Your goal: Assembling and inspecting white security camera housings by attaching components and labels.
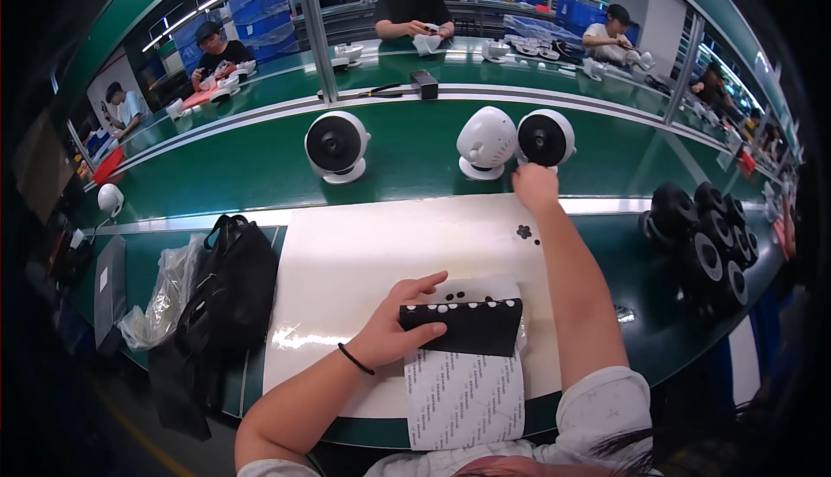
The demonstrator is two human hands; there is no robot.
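The person's left hand (394, 325) is low in the centre of the frame, thumb laid over the left end of a black sticker sheet (476, 331), index finger stretched out past its upper edge. It seems to pinch the sheet there, though the other fingers are partly hidden. The sheet runs rightward from that thumb, white round gaps along its top edge, with printed white backing paper (465, 399) hanging below toward the lower edge of the frame.

The right hand (537, 187) reaches well up, right of centre, to the foot of a white round-headed device with a black face (547, 135). Its fingers are curled in, but I can't tell whether they grip. A second white device (486, 138), turned away, stands just left of that one; a third (336, 144) is farther left, well apart from both hands. Between sheet and right hand, a flower-shaped black piece (524, 232) lies on the white mat (346, 243).
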